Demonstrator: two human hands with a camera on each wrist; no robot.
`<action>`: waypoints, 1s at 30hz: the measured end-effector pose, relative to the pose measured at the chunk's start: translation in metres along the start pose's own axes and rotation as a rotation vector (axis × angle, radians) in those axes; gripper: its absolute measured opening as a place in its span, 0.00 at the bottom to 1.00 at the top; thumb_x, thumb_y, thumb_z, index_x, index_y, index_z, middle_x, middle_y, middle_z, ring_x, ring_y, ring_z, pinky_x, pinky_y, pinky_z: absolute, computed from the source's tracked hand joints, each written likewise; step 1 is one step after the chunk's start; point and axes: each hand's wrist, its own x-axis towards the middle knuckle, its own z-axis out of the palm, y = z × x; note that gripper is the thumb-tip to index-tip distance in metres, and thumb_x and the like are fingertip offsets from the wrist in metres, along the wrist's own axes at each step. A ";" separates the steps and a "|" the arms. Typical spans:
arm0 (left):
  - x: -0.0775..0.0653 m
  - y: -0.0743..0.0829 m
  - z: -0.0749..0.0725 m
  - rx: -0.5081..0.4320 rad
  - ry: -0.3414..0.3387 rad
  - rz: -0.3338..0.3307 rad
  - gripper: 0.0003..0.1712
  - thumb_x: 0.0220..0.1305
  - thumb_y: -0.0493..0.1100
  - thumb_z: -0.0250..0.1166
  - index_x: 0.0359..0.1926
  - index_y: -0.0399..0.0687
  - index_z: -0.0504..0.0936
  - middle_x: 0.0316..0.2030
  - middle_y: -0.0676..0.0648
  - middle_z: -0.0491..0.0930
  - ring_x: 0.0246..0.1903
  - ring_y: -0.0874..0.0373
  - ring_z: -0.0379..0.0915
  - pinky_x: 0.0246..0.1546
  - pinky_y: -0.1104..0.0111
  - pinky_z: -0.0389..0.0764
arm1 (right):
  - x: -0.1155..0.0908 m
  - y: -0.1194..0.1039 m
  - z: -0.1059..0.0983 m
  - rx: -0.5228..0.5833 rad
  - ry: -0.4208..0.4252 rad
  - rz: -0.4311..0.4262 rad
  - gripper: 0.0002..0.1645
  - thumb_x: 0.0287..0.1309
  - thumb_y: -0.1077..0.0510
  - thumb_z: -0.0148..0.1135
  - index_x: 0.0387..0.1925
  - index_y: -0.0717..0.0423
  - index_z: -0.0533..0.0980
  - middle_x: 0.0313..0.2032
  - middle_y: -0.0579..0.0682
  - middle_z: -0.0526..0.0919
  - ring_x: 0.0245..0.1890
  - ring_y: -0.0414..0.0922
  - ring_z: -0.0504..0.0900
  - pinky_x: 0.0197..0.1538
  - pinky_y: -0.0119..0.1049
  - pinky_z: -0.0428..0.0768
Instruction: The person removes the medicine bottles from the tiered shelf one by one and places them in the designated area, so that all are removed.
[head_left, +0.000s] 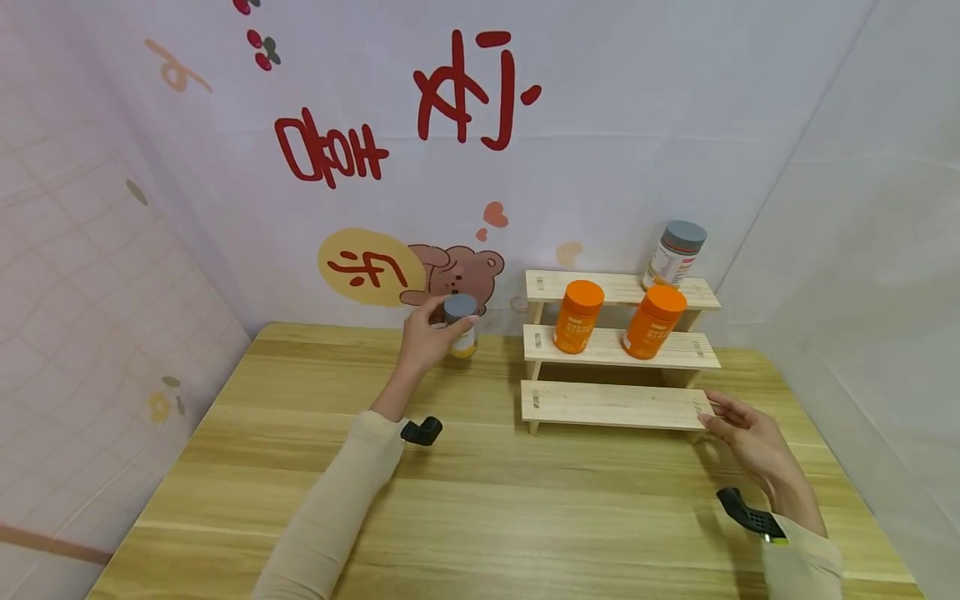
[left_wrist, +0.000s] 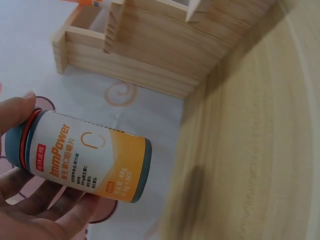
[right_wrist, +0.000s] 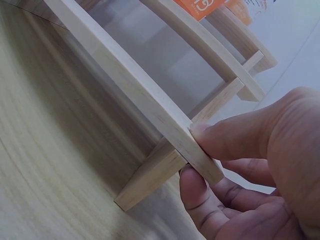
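Note:
My left hand [head_left: 429, 337] grips a vitamin bottle [left_wrist: 90, 155] with a grey lid and a white-and-yellow label, thumb and fingers around its upper part. In the left wrist view the bottle is over the table, its label facing the camera. My right hand [head_left: 753, 442] pinches the right end of the lowest step of a three-step wooden shelf [head_left: 615, 406], thumb on top and fingers beneath. Two orange bottles, one left [head_left: 578, 317] and one right [head_left: 654, 322], stand on the middle step. Another grey-lidded bottle [head_left: 675, 255] stands on the top step at the right.
The shelf stands toward the back right of the wooden table [head_left: 480, 508]. Behind it hangs a white backdrop [head_left: 637, 108] with red characters and a printed bear [head_left: 468, 275]. More white cloth [head_left: 892, 275] borders the right side.

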 end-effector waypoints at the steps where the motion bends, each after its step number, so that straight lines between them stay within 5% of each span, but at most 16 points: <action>1: 0.000 -0.002 0.000 0.000 0.000 -0.004 0.31 0.60 0.56 0.76 0.62 0.52 0.80 0.53 0.44 0.82 0.53 0.48 0.78 0.57 0.53 0.80 | 0.000 0.000 0.000 0.002 -0.001 0.000 0.48 0.72 0.39 0.59 0.79 0.60 0.55 0.67 0.61 0.65 0.48 0.18 0.68 0.46 0.17 0.79; 8: -0.001 -0.016 0.003 0.015 0.000 -0.026 0.32 0.60 0.53 0.76 0.63 0.50 0.80 0.55 0.44 0.81 0.55 0.47 0.78 0.59 0.53 0.80 | 0.000 -0.002 -0.002 0.012 0.000 -0.003 0.48 0.71 0.38 0.59 0.80 0.59 0.55 0.63 0.52 0.67 0.48 0.19 0.69 0.48 0.18 0.80; 16: -0.004 -0.029 0.003 0.005 -0.007 -0.071 0.31 0.60 0.52 0.77 0.62 0.51 0.80 0.55 0.43 0.81 0.57 0.46 0.78 0.57 0.52 0.81 | 0.001 0.000 -0.001 0.014 -0.002 -0.003 0.48 0.71 0.38 0.59 0.80 0.59 0.55 0.66 0.56 0.67 0.49 0.19 0.68 0.47 0.17 0.79; 23: -0.003 -0.036 0.004 -0.015 -0.002 -0.119 0.32 0.61 0.50 0.76 0.64 0.51 0.78 0.57 0.42 0.80 0.58 0.47 0.77 0.58 0.51 0.80 | 0.001 0.002 0.000 0.029 0.003 -0.009 0.47 0.71 0.39 0.60 0.79 0.59 0.56 0.59 0.46 0.71 0.48 0.20 0.72 0.48 0.20 0.81; 30: -0.002 -0.037 0.005 -0.013 -0.015 -0.130 0.34 0.61 0.51 0.76 0.66 0.50 0.76 0.58 0.42 0.79 0.59 0.46 0.76 0.58 0.51 0.80 | 0.001 0.002 -0.001 0.020 0.007 -0.013 0.47 0.71 0.39 0.59 0.79 0.59 0.56 0.63 0.51 0.69 0.48 0.18 0.70 0.48 0.20 0.81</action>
